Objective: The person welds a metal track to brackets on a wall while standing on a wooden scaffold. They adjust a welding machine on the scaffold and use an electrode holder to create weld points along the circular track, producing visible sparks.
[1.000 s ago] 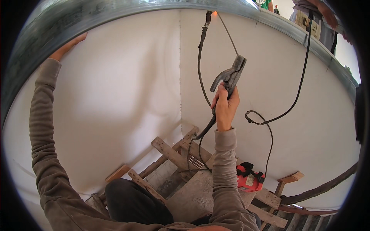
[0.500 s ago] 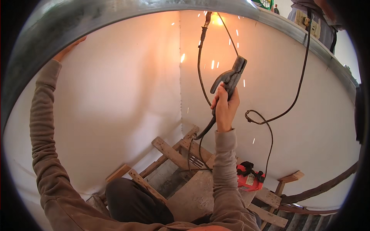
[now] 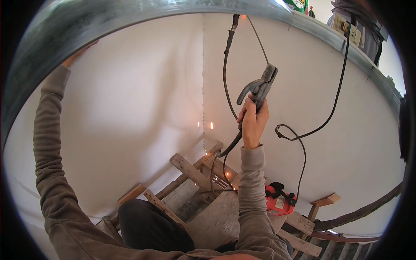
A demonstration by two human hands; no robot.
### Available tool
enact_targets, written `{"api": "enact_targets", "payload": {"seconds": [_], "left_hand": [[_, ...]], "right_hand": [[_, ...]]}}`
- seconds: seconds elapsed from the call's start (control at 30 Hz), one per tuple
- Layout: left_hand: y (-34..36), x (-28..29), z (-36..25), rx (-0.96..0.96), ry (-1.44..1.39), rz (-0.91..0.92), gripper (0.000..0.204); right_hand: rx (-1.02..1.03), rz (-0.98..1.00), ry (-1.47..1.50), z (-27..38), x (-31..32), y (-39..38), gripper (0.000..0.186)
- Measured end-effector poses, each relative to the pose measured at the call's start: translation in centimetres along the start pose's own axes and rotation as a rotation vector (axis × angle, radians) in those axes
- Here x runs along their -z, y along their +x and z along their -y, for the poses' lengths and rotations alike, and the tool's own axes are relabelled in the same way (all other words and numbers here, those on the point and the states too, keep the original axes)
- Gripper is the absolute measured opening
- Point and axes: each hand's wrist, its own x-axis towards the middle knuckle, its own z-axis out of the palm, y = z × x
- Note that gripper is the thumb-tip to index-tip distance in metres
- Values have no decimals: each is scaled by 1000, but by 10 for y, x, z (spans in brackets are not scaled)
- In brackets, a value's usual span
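Note:
My right hand (image 3: 252, 121) is raised and grips a grey electrode holder (image 3: 259, 89). A thin welding rod (image 3: 256, 37) runs from its jaws up to the metal rail (image 3: 143, 15) that curves overhead. A black cable (image 3: 226, 73) hangs from the rail just left of the rod. My left hand (image 3: 78, 54) reaches up at the far left and rests against the rail, mostly hidden behind it. A few sparks (image 3: 206, 125) fall in front of the white wall corner.
White walls (image 3: 130, 112) meet in a corner ahead. Below me stand a wooden scaffold of planks (image 3: 190, 171) and a red welding machine (image 3: 279, 199). A second black cable (image 3: 333, 99) loops down the right wall. Another person (image 3: 359, 26) stands above at upper right.
The bright arc and spray of sparks at the rod tip have died down; only a few sparks drop lower now. Both hands stay about where they were.

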Motion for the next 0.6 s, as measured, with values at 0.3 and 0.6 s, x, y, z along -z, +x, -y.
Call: {"api": "enact_targets", "payload": {"seconds": [0.3, 0.6], "left_hand": [[2, 3, 5, 168, -109, 127, 83], [5, 18, 22, 155, -548, -99, 72]], "right_hand": [[-19, 0, -7, -2, 0, 3, 15], [-17, 39, 36, -4, -5, -2, 15]]}}
